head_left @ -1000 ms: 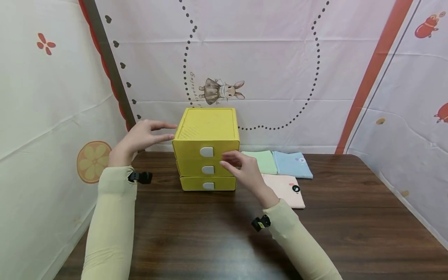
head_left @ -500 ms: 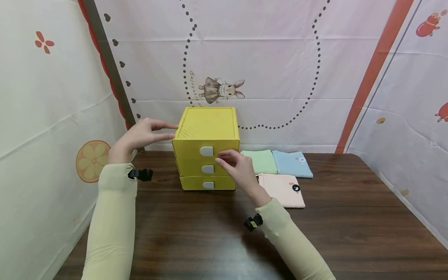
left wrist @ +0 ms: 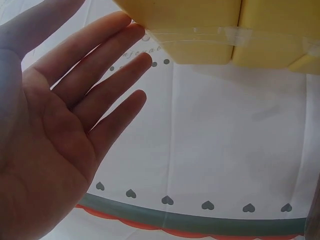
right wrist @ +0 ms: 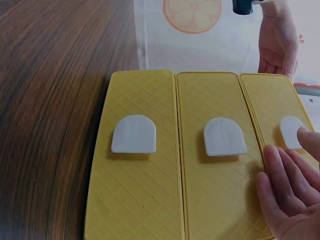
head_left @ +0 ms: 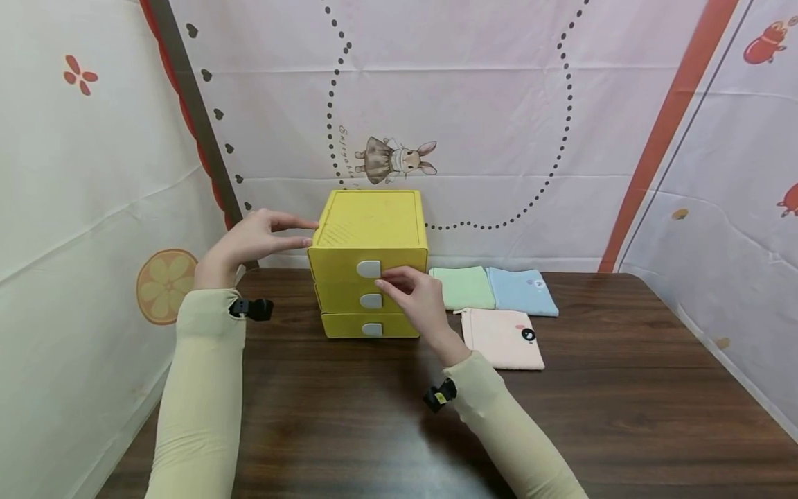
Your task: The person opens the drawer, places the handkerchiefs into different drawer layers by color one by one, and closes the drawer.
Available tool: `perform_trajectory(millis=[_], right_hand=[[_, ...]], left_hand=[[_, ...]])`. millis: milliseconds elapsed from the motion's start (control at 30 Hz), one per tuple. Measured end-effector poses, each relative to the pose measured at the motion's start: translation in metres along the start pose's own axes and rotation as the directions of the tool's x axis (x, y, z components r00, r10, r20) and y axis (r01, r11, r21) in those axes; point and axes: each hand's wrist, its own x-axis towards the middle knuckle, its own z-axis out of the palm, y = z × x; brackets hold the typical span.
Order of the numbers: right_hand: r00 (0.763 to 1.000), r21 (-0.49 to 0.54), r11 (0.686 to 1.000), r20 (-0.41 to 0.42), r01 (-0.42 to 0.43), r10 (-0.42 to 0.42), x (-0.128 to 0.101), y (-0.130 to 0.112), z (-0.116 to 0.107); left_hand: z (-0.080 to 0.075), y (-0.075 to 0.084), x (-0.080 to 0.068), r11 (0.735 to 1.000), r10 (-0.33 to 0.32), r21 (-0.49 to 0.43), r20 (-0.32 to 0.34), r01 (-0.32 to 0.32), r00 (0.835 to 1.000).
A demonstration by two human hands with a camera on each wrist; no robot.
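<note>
A yellow three-drawer box (head_left: pixel 374 218) with white tab handles stands at the back of the table. My left hand (head_left: pixel 252 242) is at its upper left side, fingers stretched and fingertips at the box's edge; in the left wrist view the palm shows with the fingers spread. My right hand (head_left: pixel 420 298) is in front of the box, thumb and fingers slightly bent beside the top drawer's handle (head_left: pixel 368 269). In the right wrist view the thumb overlaps the edge of that handle, and the fingers lie close to the drawer front. All drawers look closed.
To the right of the box lie a folded green cloth (head_left: pixel 464 287), a blue one (head_left: pixel 520 291) and a pink one (head_left: pixel 499 339) with a round black patch. The dark wooden table (head_left: pixel 337 416) extends in front. A patterned curtain (head_left: pixel 499 125) hangs behind.
My right hand has moved left across the box front, up to the top handle, uncovering more of the pink cloth. My left hand stays at the box's left side.
</note>
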Motion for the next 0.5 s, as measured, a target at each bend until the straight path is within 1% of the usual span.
perform_trajectory(millis=[267,500], right_hand=[[0.999,-0.016,1.0,-0.045,0.009,-0.01,0.0014,-0.0012,0.0047],[0.997,-0.023,1.0,-0.076,0.015,-0.017,0.0021,-0.0015,0.007]], left_hand=[[0.0002,-0.0014,0.0002,1.0,0.0,-0.017,-0.006,0.0,1.0],[0.001,0.0005,-0.0014,0.999,-0.003,-0.036,-0.002,0.003,1.0]])
